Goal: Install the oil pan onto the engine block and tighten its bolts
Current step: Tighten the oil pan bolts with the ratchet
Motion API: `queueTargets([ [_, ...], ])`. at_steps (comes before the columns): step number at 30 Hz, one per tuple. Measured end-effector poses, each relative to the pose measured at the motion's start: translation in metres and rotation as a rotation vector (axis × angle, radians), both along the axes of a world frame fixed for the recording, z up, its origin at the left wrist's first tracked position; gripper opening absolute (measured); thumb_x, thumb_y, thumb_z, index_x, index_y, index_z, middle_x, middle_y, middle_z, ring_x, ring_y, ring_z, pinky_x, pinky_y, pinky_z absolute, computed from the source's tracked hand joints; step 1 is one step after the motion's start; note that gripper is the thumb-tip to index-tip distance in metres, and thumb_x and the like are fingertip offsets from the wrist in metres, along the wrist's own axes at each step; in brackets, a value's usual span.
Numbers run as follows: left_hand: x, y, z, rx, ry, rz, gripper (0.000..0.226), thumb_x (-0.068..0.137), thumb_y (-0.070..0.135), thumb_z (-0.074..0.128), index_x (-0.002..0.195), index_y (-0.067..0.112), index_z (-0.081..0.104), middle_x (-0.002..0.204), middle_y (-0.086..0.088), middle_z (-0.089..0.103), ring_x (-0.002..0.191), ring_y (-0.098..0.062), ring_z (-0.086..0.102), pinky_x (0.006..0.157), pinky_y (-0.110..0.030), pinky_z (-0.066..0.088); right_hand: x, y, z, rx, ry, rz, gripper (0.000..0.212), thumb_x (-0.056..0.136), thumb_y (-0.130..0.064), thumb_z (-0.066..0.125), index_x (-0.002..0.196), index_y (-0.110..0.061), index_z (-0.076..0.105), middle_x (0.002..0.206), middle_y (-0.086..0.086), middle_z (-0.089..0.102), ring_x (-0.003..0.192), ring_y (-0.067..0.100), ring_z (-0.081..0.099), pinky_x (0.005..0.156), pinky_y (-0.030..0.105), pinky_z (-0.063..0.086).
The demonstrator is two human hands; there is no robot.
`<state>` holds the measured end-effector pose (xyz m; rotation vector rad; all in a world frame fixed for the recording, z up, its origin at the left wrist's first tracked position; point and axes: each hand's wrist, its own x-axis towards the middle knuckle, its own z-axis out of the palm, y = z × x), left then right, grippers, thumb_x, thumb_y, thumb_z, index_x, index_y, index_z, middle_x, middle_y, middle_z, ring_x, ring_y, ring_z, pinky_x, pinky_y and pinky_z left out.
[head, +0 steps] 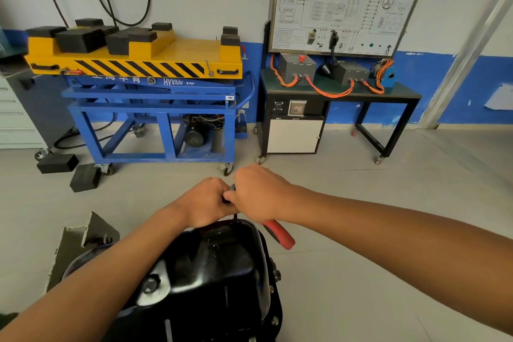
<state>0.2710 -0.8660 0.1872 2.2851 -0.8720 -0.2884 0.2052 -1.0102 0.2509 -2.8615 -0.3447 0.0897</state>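
Action at the far rim of the oil pan: right hand wraps the red-handled wrench, left hand curls round its head, likely steadying the thin shaft over a bolt. The oil pan sits near, centre, under both forearms.

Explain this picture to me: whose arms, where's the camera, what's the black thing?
One view, from a camera worn on a person's head, looking down at their bare arms; no robot. The black tub is an oil pan, bottom up, with small bolts along its rim. The right hand grips a red-handled wrench; the left hand holds its head above the pan's far edge, where a thin dark shaft reaches down. Behind stand a lift cart and a wiring board.
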Motion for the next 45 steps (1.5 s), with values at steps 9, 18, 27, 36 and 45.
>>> queueTargets([
  [9,-0.002,0.000,0.006,-0.002,0.020,-0.020,0.051,0.090,0.022,0.075,0.046,0.013,0.052,0.044,0.009,0.040,0.047,-0.009,0.031,0.052,-0.024,0.031,0.002,-0.014,0.018,0.026,0.106,-0.032,0.034,0.084,-0.023,0.076,0.062,-0.002,0.059,0.050,0.003,0.042,0.049,0.017,0.036,0.045,0.026,0.034],
  [18,-0.005,-0.001,0.009,0.017,0.030,-0.044,0.030,0.093,0.018,0.072,0.063,0.019,0.067,0.041,0.021,0.048,0.042,0.000,0.046,0.051,-0.009,0.033,0.002,-0.034,0.026,-0.251,-0.048,0.060,0.017,0.087,-0.030,0.071,0.089,-0.014,0.077,0.082,0.006,0.070,0.064,0.014,0.055,0.062,0.034,0.056],
  [27,-0.002,-0.002,0.008,0.036,0.056,-0.030,0.031,0.091,0.022,0.075,0.063,0.010,0.067,0.044,0.025,0.053,0.047,0.008,0.051,0.056,-0.012,0.038,0.018,-0.042,0.013,-0.357,-0.252,0.175,0.019,0.098,-0.027,0.058,0.103,-0.022,0.077,0.097,0.002,0.057,0.092,0.023,0.054,0.066,0.035,0.040],
  [36,0.001,-0.001,0.008,0.026,0.119,-0.081,0.024,0.092,0.024,0.074,0.078,0.004,0.076,0.051,0.017,0.057,0.049,0.000,0.048,0.056,-0.014,0.040,0.041,-0.066,-0.003,-0.170,-0.257,0.327,0.020,0.099,-0.028,0.059,0.105,-0.020,0.076,0.104,-0.004,0.068,0.100,0.019,0.051,0.080,0.037,0.046],
  [45,0.001,0.000,0.004,0.040,0.113,-0.056,0.025,0.093,0.025,0.071,0.083,0.004,0.078,0.065,-0.002,0.069,0.055,-0.001,0.054,0.061,-0.021,0.047,0.047,-0.057,-0.006,-0.134,-0.291,0.355,0.019,0.099,-0.022,0.058,0.100,-0.017,0.076,0.095,-0.003,0.072,0.097,0.021,0.056,0.075,0.039,0.049],
])
